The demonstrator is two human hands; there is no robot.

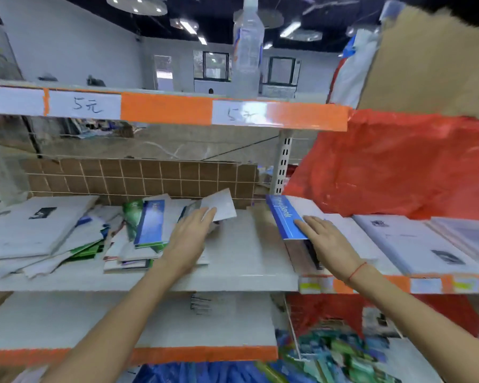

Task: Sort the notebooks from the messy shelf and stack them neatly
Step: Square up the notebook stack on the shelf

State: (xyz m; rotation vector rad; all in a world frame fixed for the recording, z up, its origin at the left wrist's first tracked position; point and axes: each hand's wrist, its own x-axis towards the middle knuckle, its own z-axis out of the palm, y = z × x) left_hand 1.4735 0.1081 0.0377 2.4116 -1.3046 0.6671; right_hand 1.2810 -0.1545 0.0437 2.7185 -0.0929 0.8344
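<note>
Notebooks (150, 225) lie in a loose, overlapping heap on the left part of the white shelf (244, 261), some flat, some skewed, with a blue-covered one resting on top of green and white ones. We see the left hand (190, 239) reaching over the right edge of that heap, fingers straight and laid on a pale notebook (221, 207) that is tilted up toward the back of the shelf; whether the thumb is under it we cannot tell, so the grip there looks flat and wide rather than closed. We see the right hand (327, 239) to the right, fingers straight, pressing flat on top of a small stack (304, 250) whose top cover is a blue notebook (285, 219) with white lettering. That stack sits at the right end of the same shelf, close to the front edge. Further right, white booklets (409, 241) lie flat on the neighbouring shelf. A thin red string (357, 270) circles the right wrist. On the shelf above stands a clear plastic bottle (248, 51).
</note>
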